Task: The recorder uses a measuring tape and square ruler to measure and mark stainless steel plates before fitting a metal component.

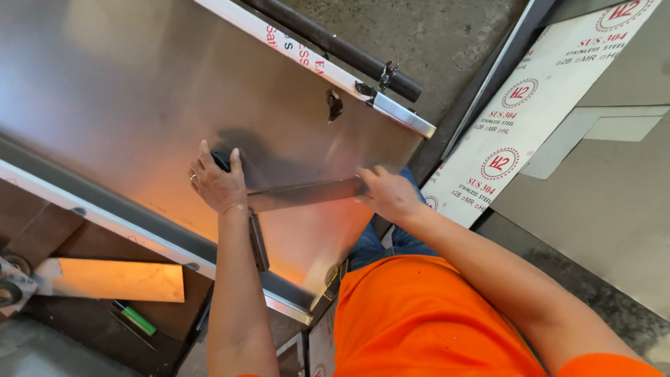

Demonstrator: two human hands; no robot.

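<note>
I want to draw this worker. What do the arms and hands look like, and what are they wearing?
Both arms are bare from the elbows down. The left hand wears a ring on one finger; the right hand wears nothing. No gloves or watch. The shirt is bright orange with short sleeves.

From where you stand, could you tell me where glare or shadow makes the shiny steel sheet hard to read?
In the head view, the shiny stainless steel sheet carries a pale glare patch at upper left and a warm orange reflection near its lower edge; a dark smudgy reflection sits just above the left hand, by the flat metal square that the right hand steadies. The picture is sharp, edges slightly bowed.
</note>
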